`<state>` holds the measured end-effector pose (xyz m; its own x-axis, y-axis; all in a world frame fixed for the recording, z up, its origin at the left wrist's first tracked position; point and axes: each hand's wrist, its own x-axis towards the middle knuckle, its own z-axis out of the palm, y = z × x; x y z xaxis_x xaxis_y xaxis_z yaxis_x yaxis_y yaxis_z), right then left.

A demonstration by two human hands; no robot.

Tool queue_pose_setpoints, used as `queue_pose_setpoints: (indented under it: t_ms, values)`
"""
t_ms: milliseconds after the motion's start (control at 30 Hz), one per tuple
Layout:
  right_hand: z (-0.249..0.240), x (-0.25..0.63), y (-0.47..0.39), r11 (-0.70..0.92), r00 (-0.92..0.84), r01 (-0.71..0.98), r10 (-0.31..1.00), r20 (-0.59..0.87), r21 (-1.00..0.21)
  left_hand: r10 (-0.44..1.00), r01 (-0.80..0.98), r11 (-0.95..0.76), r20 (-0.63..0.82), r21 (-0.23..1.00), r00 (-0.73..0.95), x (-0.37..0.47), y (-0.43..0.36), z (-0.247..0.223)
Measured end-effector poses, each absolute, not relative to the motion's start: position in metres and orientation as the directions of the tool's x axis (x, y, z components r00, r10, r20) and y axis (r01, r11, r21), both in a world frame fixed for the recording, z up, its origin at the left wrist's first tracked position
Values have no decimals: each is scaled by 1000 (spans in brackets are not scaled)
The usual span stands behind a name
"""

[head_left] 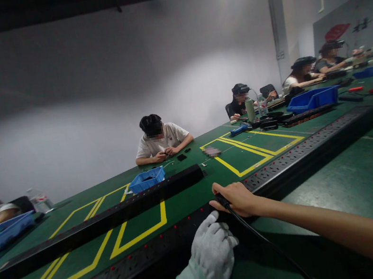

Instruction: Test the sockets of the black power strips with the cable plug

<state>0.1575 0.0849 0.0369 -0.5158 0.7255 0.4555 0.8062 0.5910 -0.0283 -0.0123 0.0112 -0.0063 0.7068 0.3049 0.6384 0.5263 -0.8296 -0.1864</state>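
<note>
A long black power strip [149,256] with rows of sockets and small red buttons runs diagonally across the green table in front of me. My right hand [236,198], bare, is closed around the black plug [222,200] of a power cord, low over the strip's middle. Its black cable [273,244] trails down toward the bottom edge. Whether the plug's prongs are in a socket is hidden by my fingers. Just left of it, my left hand [210,255], in a white knit glove, grips the strip's near side with curled fingers and its thumb toward the top.
Beyond lies a second black power strip [100,222], with a small blue bin [147,179] behind it. Yellow tape [140,244] marks rectangles on the table. A larger blue bin [312,100] and bottles [250,110] stand at the right rear. Several people sit along the table.
</note>
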Motion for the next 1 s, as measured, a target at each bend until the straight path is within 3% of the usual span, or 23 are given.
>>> queue_pose_setpoints:
  t_ms: [133, 467, 867, 1000]
  values:
    - [37, 159, 88, 576, -484, 813, 750, 451, -84, 274, 558, -784, 655, -272, 704, -15, 5, -6]
    - [28, 157, 91, 530, -410, 837, 772, 485, -137, 473, 624, -768, 531, -143, 703, -19, 8, -16]
    - [22, 157, 85, 581, -375, 783, 726, 576, -223, 514, 636, -765, 495, -105, 701, -19, 9, -18]
    - [21, 160, 83, 634, -335, 710, 687, 644, -307, 517, 635, -764, 482, -112, 707, -19, 9, -15]
